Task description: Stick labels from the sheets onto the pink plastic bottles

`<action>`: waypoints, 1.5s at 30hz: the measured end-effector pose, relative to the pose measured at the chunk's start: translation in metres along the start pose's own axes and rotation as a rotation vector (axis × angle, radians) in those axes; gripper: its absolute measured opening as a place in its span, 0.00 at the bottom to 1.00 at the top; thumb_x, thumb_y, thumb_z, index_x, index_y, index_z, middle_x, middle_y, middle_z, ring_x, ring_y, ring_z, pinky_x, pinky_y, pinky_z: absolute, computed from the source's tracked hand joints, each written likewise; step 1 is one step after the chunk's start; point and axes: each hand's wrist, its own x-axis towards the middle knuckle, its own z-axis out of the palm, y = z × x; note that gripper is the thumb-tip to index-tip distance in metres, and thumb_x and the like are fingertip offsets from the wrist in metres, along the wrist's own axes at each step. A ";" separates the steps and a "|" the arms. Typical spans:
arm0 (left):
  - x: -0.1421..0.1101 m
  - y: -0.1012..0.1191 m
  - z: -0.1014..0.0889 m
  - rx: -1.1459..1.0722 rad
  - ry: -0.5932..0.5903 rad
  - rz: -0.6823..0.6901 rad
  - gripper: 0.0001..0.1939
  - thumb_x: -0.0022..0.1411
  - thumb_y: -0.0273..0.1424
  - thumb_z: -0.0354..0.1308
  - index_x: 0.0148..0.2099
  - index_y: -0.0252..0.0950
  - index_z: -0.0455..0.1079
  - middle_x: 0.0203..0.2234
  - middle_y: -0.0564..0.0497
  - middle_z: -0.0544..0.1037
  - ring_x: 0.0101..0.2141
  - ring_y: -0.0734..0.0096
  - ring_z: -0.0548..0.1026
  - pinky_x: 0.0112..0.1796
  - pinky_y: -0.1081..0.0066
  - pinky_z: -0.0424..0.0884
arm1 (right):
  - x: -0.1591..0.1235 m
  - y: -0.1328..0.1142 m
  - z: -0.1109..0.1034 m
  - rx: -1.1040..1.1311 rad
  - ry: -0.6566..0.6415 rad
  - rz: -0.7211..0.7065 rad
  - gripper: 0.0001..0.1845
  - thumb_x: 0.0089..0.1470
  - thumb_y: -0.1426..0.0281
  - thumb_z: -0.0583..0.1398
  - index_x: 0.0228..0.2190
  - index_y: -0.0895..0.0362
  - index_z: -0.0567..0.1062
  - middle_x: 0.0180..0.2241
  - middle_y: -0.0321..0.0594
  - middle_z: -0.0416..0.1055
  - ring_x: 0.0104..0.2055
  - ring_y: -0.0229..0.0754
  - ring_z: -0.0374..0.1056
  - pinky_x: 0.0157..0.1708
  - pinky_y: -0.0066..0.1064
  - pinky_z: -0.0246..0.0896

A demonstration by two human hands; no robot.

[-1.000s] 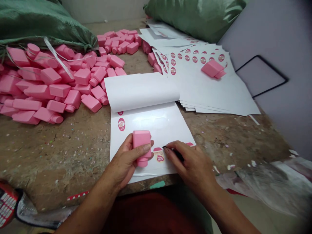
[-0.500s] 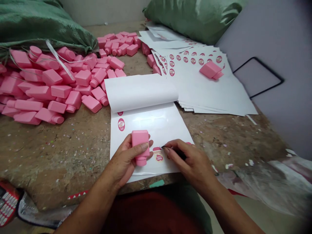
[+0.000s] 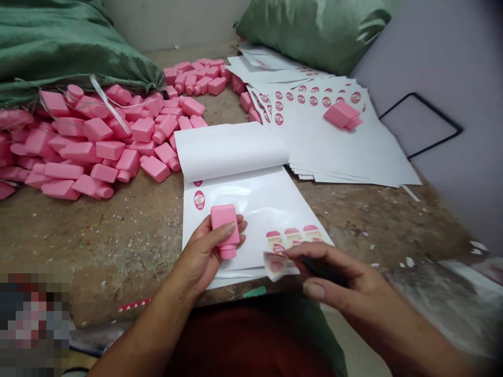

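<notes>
The person's two hands hold one pink bottle, one dark tool and one lifted label. Three rectangular labels show on the near sheet. There are two green sacks, one lone bottle, and heaped bottles too overlapped to count.

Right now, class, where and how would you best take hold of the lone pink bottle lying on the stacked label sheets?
Take the lone pink bottle around mid-body, probably from above, pinching opposite sides: it lies on its side on the label sheets, uncovered, its boxy body looking broader than its neck.
</notes>
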 end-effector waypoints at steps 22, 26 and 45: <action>-0.033 -0.014 0.016 -0.124 -0.136 0.028 0.23 0.66 0.50 0.49 0.52 0.37 0.65 0.43 0.43 0.78 0.49 0.58 0.75 0.51 0.59 0.68 | 0.024 -0.020 0.068 0.010 0.308 -0.266 0.07 0.52 0.69 0.64 0.36 0.51 0.72 0.30 0.34 0.72 0.32 0.40 0.70 0.31 0.30 0.69; -0.032 -0.016 0.016 -0.125 -0.135 0.041 0.23 0.65 0.49 0.51 0.52 0.37 0.66 0.45 0.43 0.77 0.51 0.58 0.73 0.53 0.60 0.67 | 0.024 -0.016 0.069 -0.062 0.343 -0.299 0.07 0.53 0.69 0.63 0.36 0.51 0.72 0.30 0.34 0.71 0.31 0.40 0.69 0.31 0.31 0.68; -0.033 -0.018 0.014 -0.032 -0.162 0.091 0.17 0.68 0.45 0.49 0.50 0.39 0.64 0.45 0.47 0.74 0.49 0.63 0.72 0.48 0.66 0.66 | 0.025 -0.011 0.072 -0.123 0.372 -0.353 0.07 0.54 0.72 0.62 0.37 0.50 0.73 0.31 0.32 0.73 0.31 0.39 0.70 0.31 0.29 0.66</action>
